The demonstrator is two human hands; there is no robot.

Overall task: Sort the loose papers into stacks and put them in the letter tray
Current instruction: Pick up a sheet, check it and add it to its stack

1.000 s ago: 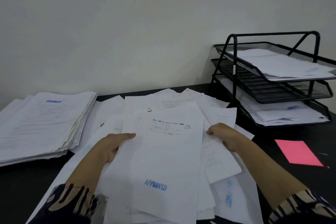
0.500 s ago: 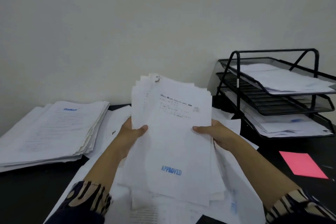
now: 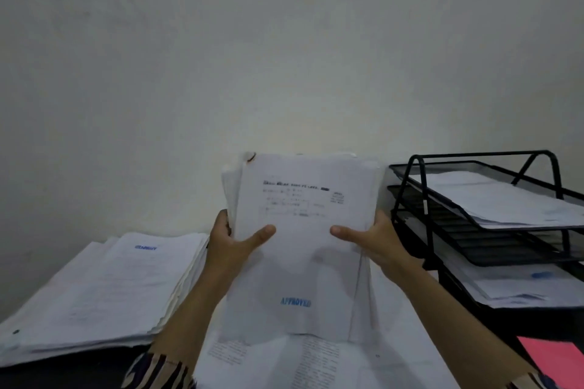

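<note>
Both hands hold a bundle of papers (image 3: pixel 303 240) upright in front of the wall, its bottom edge down at the loose sheets (image 3: pixel 316 363) spread on the near part of the dark desk (image 3: pixel 493 330). The left hand (image 3: pixel 232 246) grips the bundle's left edge, thumb across the front page and fingers curled behind; the right hand (image 3: pixel 373 243) grips the right edge the same way. Holding it on end by both sides looks like the way to knock the sheets square, since several page edges at the top and left are stepped and uneven. The front page carries printed lines near the top and a blue "APPROVED" stamp low down, which probably marks the category this bundle belongs to

To the left lies a thick stack of papers (image 3: pixel 94 290), flat on the desk, with a blue stamp at the far end of its top sheet; it seems to be a separate sorted pile, set well apart so the groups do not mix. To the right stands the black mesh letter tray (image 3: pixel 414 199) with three tiers: papers lie in the top and bottom tiers, while the middle tier looks free of paper, so that is a likely place for the held bundle. A pink sheet (image 3: pixel 556 363) lies on the desk at the near right corner, just in front of the tray
</note>
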